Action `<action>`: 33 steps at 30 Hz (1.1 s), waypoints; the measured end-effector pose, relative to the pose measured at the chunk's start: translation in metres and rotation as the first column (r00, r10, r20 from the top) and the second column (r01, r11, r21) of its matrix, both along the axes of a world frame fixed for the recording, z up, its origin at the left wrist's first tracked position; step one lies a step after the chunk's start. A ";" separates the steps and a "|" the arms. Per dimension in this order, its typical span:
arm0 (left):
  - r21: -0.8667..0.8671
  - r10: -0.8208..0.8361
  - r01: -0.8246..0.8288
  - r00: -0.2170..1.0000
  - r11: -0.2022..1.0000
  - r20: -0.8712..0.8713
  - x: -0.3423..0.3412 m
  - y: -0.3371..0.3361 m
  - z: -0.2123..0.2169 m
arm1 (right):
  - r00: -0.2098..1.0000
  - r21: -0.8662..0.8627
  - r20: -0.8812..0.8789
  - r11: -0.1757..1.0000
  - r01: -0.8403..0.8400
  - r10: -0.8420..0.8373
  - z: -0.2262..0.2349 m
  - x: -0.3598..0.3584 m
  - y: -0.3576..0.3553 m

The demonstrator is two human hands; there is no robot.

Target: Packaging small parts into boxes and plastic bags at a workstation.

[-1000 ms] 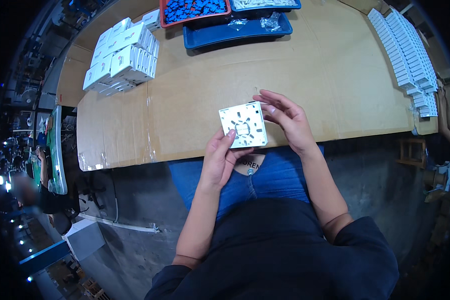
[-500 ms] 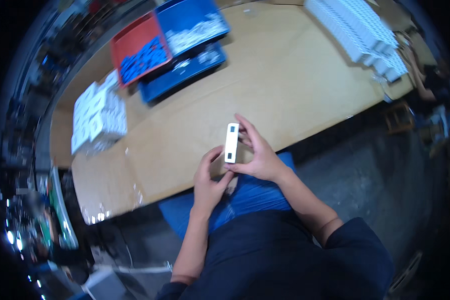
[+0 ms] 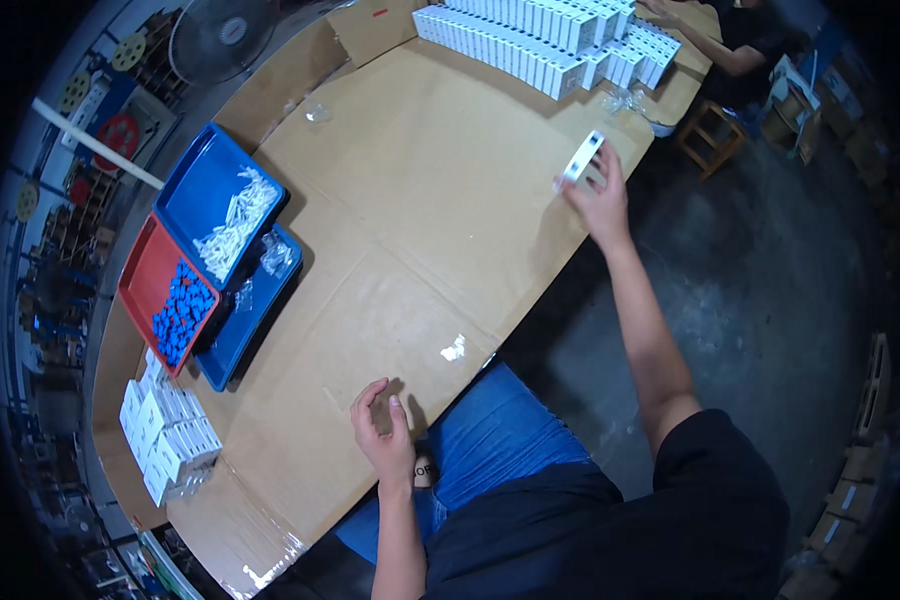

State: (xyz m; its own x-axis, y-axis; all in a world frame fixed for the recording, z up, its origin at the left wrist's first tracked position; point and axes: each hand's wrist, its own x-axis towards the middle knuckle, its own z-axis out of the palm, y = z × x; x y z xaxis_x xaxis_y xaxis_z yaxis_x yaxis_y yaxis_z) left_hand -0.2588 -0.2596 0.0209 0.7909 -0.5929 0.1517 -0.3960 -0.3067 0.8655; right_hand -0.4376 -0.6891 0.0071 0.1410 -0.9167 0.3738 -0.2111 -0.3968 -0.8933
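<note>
A white rectangular plastic housing (image 3: 582,158) with small dark openings along its narrow side is gripped in my right hand (image 3: 604,208). I hold it above the right part of the table (image 3: 390,240), with my arm stretched out. Beyond it stand long rows of similar white housings (image 3: 530,60), apart from the one in my grip. My left hand (image 3: 382,435) hovers near the table's front edge with curved fingers apart and nothing between them.
At left, a blue tray (image 3: 185,205) holds white slim parts and a red tray (image 3: 140,275) holds small blue parts. A lower blue tray (image 3: 225,365) sits beneath them. White housings (image 3: 170,435) are piled nearer me. A co-worker's arm (image 3: 705,45) reaches in beside the far rows.
My right hand has carried the white housing away to the far right. My left hand has let go and stayed near the front edge. The view has turned rightward.
</note>
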 end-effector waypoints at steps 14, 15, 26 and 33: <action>0.024 0.072 -0.080 0.969 0.997 0.236 0.002 -0.025 -0.025 | 0.936 -0.152 -0.199 0.952 0.264 -0.292 -0.023 -0.010 -0.272; 0.055 0.058 -0.076 0.961 0.996 0.270 0.002 -0.026 -0.023 | 0.888 -0.189 -0.294 0.933 0.307 -0.353 -0.020 -0.011 -0.279; 0.140 0.035 -0.087 0.941 0.986 0.336 0.000 -0.034 -0.023 | 0.928 -0.201 -0.193 0.939 0.281 -0.319 -0.039 -0.010 -0.325; 0.235 0.021 -0.137 0.899 0.962 0.437 0.003 -0.028 -0.015 | 0.882 -0.163 -0.338 0.944 0.288 -0.328 -0.057 0.031 -0.302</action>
State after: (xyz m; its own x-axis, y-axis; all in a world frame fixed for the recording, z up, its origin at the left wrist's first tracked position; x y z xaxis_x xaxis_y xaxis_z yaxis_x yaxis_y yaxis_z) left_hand -0.2553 -0.2878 0.0057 0.7294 -0.5948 0.3381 -0.6737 -0.5387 0.5058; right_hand -0.4066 -0.9910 -0.0502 -0.0008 -0.8940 0.4480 -0.6333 -0.3463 -0.6921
